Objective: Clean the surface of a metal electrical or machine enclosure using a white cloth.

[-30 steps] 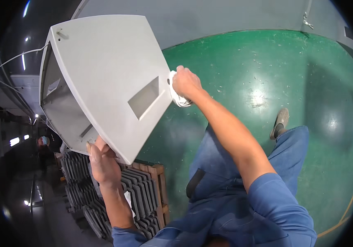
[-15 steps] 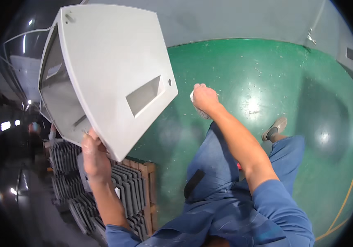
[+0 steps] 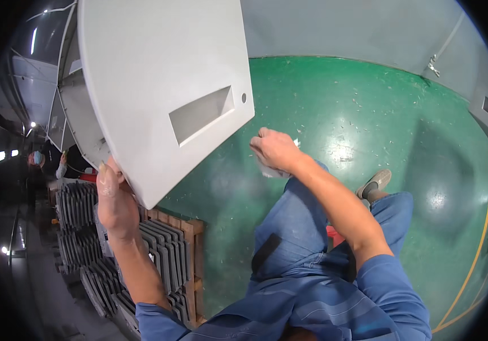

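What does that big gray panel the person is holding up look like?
The gray panel is a large, smooth, pale gray piece, plastic by its look, with rounded corners. It has a long sunken slot and a small round hole beside it. It is tilted, raised over the green floor. The left hand grips its lower edge. The right hand, clutching something white, is off it.

One view only — a wide fisheye worn on the person's head, looking steeply down; the hands sit close beneath it, the green floor (image 3: 369, 125) well below them; straight edges bow toward the dark rim — forearms enter from the lower edge.
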### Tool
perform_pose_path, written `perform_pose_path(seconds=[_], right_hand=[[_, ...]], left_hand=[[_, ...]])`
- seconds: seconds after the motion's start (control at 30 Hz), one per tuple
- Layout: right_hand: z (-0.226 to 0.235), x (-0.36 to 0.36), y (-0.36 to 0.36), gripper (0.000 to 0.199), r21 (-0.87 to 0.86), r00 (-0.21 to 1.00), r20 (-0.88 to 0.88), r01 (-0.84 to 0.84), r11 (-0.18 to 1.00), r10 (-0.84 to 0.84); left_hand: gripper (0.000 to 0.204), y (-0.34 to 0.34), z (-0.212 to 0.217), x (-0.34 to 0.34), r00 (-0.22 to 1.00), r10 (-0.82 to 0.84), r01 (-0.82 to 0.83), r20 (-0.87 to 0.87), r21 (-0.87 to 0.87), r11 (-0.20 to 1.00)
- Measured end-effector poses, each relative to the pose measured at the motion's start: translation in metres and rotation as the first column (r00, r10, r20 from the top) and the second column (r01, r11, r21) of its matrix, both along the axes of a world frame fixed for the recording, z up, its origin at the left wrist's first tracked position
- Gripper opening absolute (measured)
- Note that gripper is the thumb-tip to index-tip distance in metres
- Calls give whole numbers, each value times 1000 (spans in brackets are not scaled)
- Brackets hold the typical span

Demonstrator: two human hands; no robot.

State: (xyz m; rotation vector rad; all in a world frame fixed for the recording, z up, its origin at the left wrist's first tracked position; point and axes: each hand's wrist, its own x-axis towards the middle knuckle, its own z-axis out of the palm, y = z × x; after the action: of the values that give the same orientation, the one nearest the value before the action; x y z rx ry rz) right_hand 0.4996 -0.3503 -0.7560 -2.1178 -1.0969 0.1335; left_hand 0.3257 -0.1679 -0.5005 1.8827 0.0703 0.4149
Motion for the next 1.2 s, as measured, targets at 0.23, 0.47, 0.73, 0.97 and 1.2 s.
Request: perform_pose_path(seconds=[0.23,0.47,0.73,0.97,1.2], right_hand=[[-36,-12,-26,18,239,251,-957,410,880,143],[126,11,-26,26,668,447,-682,702,246,579],[103,9,71,31,552,980,58,126,824,-189],[161,34,82,49,-233,988,-140,-99,967,67],[110,35,108,44,228,898,-427,-6,974,106]], left_hand=[[55,2,-15,-3,999,-1,-4,37,137,991],[53,9,0,8,999,51,-51,11,-4,999],[42,11,-15,14,979,202,-195,-30,153,969],[45,20,-14,19,953,300,-293,-35,133,947],[54,10,3,16,947,315,-287,-70,259,922]])
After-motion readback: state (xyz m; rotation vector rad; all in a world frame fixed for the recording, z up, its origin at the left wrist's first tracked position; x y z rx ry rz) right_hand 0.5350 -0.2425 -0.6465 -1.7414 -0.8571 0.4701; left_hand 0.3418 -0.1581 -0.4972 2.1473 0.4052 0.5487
